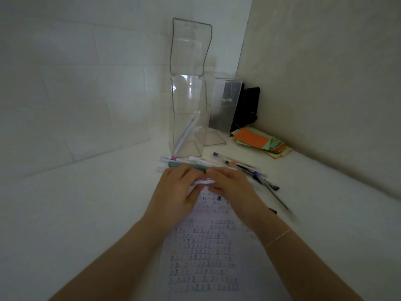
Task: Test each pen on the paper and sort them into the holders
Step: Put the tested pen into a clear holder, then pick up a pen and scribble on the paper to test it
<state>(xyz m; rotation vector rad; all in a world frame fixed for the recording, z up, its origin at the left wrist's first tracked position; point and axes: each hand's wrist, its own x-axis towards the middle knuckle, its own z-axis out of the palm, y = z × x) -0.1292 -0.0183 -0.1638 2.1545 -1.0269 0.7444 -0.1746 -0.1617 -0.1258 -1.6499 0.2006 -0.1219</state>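
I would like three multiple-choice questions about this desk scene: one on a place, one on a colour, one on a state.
1. Where does the stack of coloured paper sheets lie?
A. right of the two holders, by the wall
B. inside the tall clear plastic holder
C. under the hands

2. What colour is the top sheet of that stack?
A. blue
B. orange
C. black

3. What is in the tall clear plastic holder?
A. nothing
B. many pens, full to the brim
C. a white pen, leaning

Answers: 1 A, it sits by the right wall; 2 B, orange shows on top; 3 C, the pen slants inside it.
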